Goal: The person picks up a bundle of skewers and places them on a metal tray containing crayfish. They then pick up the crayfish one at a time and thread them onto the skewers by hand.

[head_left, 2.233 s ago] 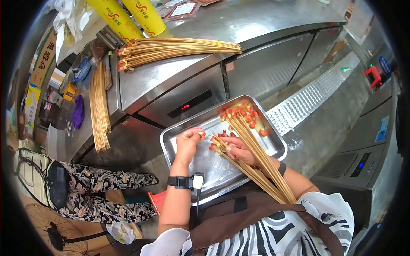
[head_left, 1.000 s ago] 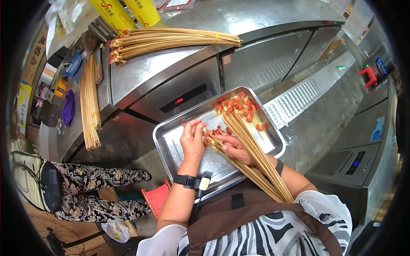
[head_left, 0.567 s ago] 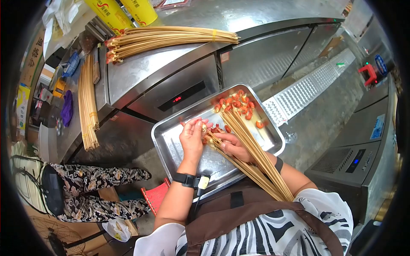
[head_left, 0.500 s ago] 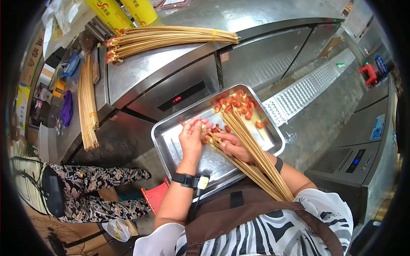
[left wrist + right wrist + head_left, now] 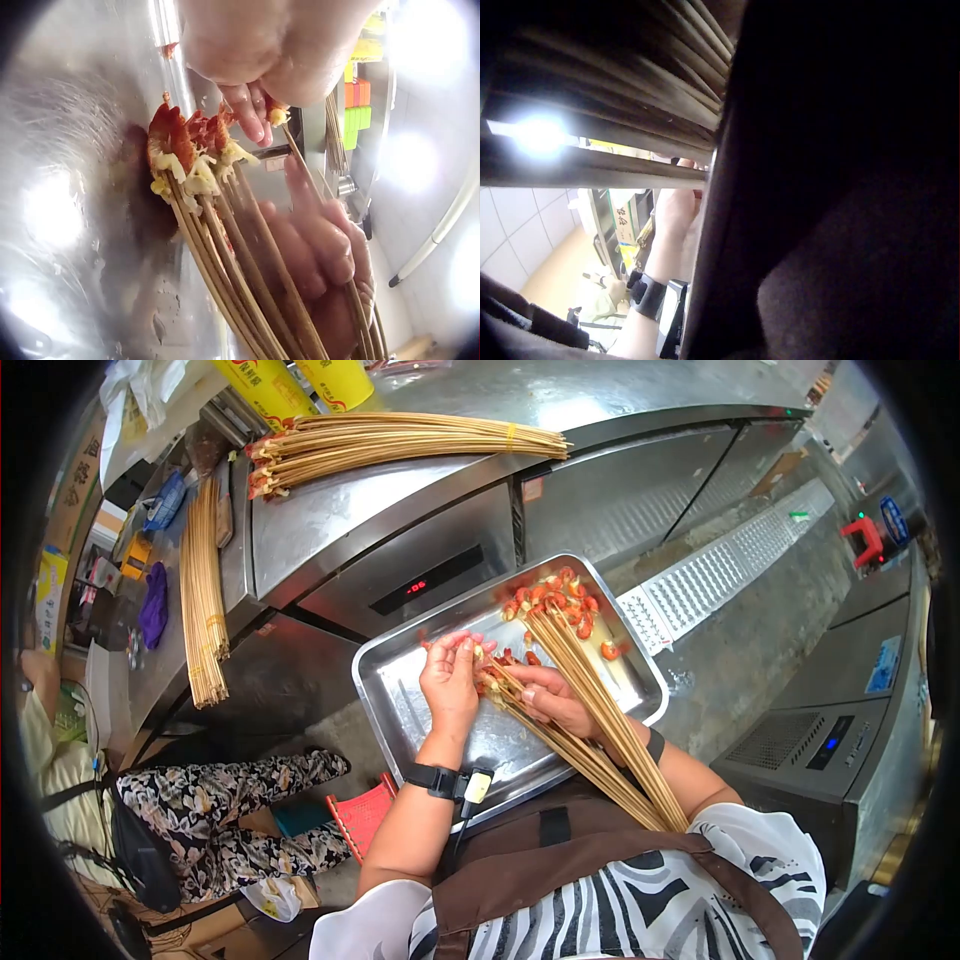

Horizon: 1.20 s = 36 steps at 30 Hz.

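My left hand point(image 5: 450, 685) pinches a crayfish tail point(image 5: 278, 114), red with pale meat, at the tip of a bamboo skewer point(image 5: 296, 154). That skewer runs back to my right hand point(image 5: 560, 700), which holds it along with a bundle of skewers point(image 5: 575, 752). Red crayfish tails point(image 5: 176, 139) cap the bundle's near ends in the left wrist view. A second bundle of skewers point(image 5: 622, 732) slants across my right forearm, its upper end at a heap of loose crayfish tails point(image 5: 570, 600) in the metal tray point(image 5: 390, 680). The right wrist view is mostly dark, with skewers point(image 5: 630, 90) across it.
On the steel counter lie a banded bundle of tipped skewers point(image 5: 410, 445) and another skewer bundle point(image 5: 203, 595), near yellow rolls point(image 5: 265, 390). A person in flowered trousers point(image 5: 230, 790) is at left, beside a red stool point(image 5: 365, 815). A perforated metal strip point(image 5: 720, 580) lies on the floor.
My left hand has brought the crayfish tail from apart to the skewer tip by my right hand. The person at left has shifted, and an arm now shows there.
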Motion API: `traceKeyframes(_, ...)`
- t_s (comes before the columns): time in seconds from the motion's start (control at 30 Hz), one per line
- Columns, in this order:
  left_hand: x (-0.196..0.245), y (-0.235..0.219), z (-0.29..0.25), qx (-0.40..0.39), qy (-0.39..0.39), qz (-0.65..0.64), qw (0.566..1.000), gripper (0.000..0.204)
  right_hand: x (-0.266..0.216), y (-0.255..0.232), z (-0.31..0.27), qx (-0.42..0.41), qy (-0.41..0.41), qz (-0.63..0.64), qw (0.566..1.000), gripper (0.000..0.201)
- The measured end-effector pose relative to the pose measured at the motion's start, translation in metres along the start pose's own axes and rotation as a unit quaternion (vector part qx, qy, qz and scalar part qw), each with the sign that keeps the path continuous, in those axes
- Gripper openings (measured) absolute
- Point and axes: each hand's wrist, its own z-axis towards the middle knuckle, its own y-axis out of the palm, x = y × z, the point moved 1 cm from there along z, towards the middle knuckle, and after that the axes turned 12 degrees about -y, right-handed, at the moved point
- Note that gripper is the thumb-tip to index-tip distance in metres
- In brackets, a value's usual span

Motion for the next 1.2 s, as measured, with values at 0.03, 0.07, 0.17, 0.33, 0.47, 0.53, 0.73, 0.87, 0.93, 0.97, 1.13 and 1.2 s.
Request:
traceKeyframes(0.03, 0.001, 0.001, 0.0, -0.001, -0.001, -0.001, 1.0, 0.012, -0.001, 0.001, 0.001, 0.003, -0.003, -0.009, 1.0, 0.04)
traceKeyframes(0.07, 0.001, 0.002, -0.001, -0.004, 0.004, -0.003, 1.0, 0.012, 0.0, 0.001, 0.001, 0.004, -0.002, -0.01, 1.0, 0.04)
traceKeyframes(0.17, 0.003, 0.003, 0.001, -0.004, 0.01, -0.005, 1.0, 0.012, 0.001, 0.001, 0.004, 0.029, 0.006, -0.01, 0.999, 0.041)
traceKeyframes(0.33, -0.004, 0.001, 0.002, 0.002, 0.043, 0.012, 0.999, 0.01, -0.001, 0.0, 0.001, 0.02, -0.009, 0.029, 0.999, 0.04)
traceKeyframes(0.47, -0.004, -0.001, 0.006, 0.005, 0.066, 0.046, 0.997, 0.009, -0.002, 0.0, 0.004, 0.023, -0.004, 0.031, 0.999, 0.04)
traceKeyframes(0.53, -0.006, 0.0, 0.005, 0.004, 0.066, 0.047, 0.997, 0.009, 0.001, -0.001, 0.003, 0.033, 0.008, 0.0, 0.999, 0.042)
traceKeyframes(0.73, 0.001, 0.005, 0.0, 0.001, 0.027, -0.003, 1.0, 0.009, 0.003, -0.003, 0.003, 0.023, -0.003, -0.007, 1.0, 0.041)
traceKeyframes(0.87, 0.004, 0.004, -0.001, 0.009, -0.017, -0.034, 0.999, 0.011, 0.004, -0.003, 0.004, 0.015, -0.011, 0.006, 1.0, 0.04)
traceKeyframes(0.93, 0.005, 0.004, -0.002, 0.015, -0.033, -0.036, 0.999, 0.012, 0.004, -0.004, 0.003, 0.019, -0.003, 0.016, 1.0, 0.038)
traceKeyframes(0.97, 0.006, 0.005, -0.003, 0.01, -0.041, -0.037, 0.998, 0.013, 0.004, -0.005, 0.002, 0.017, -0.004, 0.015, 1.0, 0.038)
traceKeyframes(1.13, 0.008, 0.006, -0.005, -0.018, -0.056, -0.049, 0.997, 0.014, 0.007, -0.005, 0.0, 0.024, -0.01, 0.026, 0.999, 0.039)
traceKeyframes(1.2, 0.009, 0.006, -0.007, -0.023, -0.066, -0.05, 0.996, 0.016, 0.006, -0.005, -0.001, 0.02, -0.011, 0.014, 1.0, 0.039)
